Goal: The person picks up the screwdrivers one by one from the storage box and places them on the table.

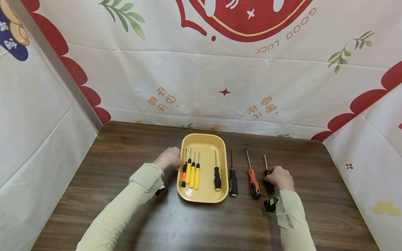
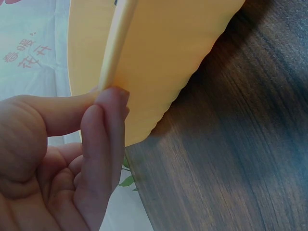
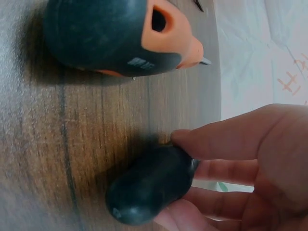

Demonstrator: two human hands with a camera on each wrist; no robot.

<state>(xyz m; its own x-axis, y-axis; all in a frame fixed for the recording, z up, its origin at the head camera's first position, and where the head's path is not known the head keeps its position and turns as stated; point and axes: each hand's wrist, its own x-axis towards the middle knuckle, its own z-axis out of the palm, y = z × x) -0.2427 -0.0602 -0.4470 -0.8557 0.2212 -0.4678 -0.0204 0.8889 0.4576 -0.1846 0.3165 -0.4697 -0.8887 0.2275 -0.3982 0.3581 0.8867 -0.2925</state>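
Pale sleeves [image 1: 108, 214] are seen nearest the camera; the yellow tray [image 1: 206, 172] is pinched at its rim by the left hand [image 1: 170, 158]; a black-handled screwdriver [image 1: 269, 186] is gripped by the right hand [image 1: 282, 177], beside an orange-and-black screwdriver [image 1: 253, 181] on the table [image 1: 238, 226]; three yellow-handled screwdrivers [image 1: 192, 177] are contained in the tray.

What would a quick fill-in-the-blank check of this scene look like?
The left hand pinches the rim of a tray coloured ____.
Inside, the screwdrivers with mostly yellow handles number ____.
In the head view, the right hand grips a black screwdriver to the tray's ____.
Missing words: yellow; three; right.
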